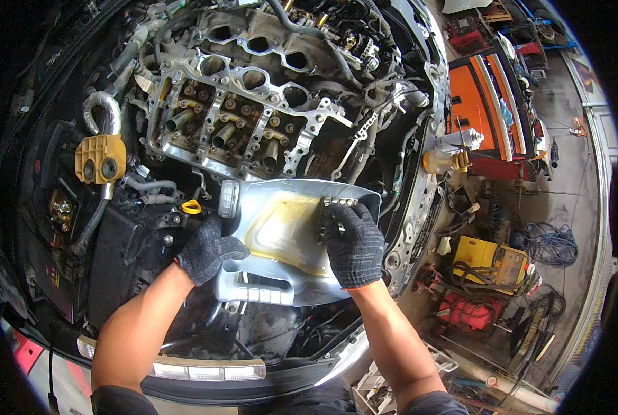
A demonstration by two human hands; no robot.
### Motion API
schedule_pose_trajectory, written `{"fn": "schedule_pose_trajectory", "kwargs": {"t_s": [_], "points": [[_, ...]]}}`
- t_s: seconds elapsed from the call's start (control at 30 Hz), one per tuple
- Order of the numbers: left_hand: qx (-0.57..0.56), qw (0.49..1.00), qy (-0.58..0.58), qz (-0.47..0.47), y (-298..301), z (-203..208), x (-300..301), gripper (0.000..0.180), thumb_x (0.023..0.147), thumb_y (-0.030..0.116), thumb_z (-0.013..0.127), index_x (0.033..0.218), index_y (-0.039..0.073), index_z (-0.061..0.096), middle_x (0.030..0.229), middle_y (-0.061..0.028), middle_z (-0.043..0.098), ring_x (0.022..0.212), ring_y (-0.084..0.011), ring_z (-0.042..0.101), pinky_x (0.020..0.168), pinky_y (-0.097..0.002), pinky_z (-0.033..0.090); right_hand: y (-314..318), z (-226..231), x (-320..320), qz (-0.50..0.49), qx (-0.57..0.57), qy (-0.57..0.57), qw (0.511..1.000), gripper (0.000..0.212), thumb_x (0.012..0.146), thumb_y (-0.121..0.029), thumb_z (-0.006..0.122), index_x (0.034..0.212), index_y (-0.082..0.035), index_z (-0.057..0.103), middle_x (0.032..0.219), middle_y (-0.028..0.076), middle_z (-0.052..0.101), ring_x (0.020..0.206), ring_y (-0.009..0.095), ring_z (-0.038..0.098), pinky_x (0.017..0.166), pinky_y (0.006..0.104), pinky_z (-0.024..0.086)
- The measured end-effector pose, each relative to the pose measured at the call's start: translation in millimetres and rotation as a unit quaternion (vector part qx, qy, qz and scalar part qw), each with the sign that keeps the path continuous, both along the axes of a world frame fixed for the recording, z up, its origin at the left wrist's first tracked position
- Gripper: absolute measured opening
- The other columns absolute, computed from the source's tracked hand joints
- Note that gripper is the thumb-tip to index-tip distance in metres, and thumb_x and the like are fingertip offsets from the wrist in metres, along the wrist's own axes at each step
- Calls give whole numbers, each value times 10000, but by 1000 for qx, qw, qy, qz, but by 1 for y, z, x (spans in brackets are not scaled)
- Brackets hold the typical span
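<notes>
- Yellow pull ring (191, 207): noted at the near side of the engine, apparently coloured to be found easily among dark parts.
- Left hand (208, 256): closed on the left end of the jug, thumb laid over its edge, other fingers mostly hidden. The jug was probably steadied thus so that its residue was not tipped out.
- Cut-open jug (292, 190): held over the engine bay, on the near side of the exposed engine (240, 117), presumably so that drips could be caught. Silver-grey plastic; one broad face seemingly removed, leaving a shallow tray. A ribbed cap was seen at the far left corner, a handle opening along the near side. The inside was coated with a glossy yellow-brown film.
- Right hand (354, 249): fingers curled around a small metal part (340, 201), probably held over the tray to contain runoff. A bright, segmented edge was visible; its exact kind could not be told.
</notes>
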State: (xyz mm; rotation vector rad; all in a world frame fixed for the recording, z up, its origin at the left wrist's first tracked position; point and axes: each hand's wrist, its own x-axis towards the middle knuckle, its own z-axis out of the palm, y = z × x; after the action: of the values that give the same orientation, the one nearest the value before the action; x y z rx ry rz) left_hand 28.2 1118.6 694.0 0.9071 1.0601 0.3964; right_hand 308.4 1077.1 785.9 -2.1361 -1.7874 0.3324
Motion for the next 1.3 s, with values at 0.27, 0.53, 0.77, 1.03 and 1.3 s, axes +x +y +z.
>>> {"fn": "schedule_pose_trajectory", "kwargs": {"t_s": [0.27,0.53,0.77,1.03,1.3], "points": [[-18,999,-35,12,-1,1,-2,681,793,-30,793,1419,-30,522,1208,-124,698,1020,-198,714,868,-319,613,-6,4,11,47,-30,-10,998,235,918,-74,735,1140,-140,775,1006,152,693,892,357,712,758,449,574],[-74,997,-26,13,-1,-1,-6,808,724,-46,806,1475,-9,510,1291,-115,685,1130,-208,679,929,-317,590,-30,8,22,15,-6,27,1000,243,897,-38,736,1137,-76,759,1032,173,692,906,375,706,773,452,571],[-95,991,-42,85,-2,-5,-3,784,829,-79,721,1541,-32,395,1240,-176,696,833,-207,764,718,-307,647,-18,2,32,48,-12,17,999,295,872,-88,746,1161,-144,756,1064,161,693,930,389,698,778,483,577],[-67,997,-18,22,-1,1,-3,769,820,-90,738,1522,-22,431,1273,-165,680,937,-208,749,787,-321,644,5,1,10,96,4,-24,995,226,888,-100,744,1113,-109,771,1017,139,715,890,368,687,801,470,565],[-80,993,-64,50,0,5,0,703,837,-37,759,1478,-11,472,1257,-141,670,1030,-198,718,847,-321,626,9,-5,-5,68,33,6,997,227,869,-81,771,1089,-134,788,947,97,741,925,317,682,924,425,481]]}}
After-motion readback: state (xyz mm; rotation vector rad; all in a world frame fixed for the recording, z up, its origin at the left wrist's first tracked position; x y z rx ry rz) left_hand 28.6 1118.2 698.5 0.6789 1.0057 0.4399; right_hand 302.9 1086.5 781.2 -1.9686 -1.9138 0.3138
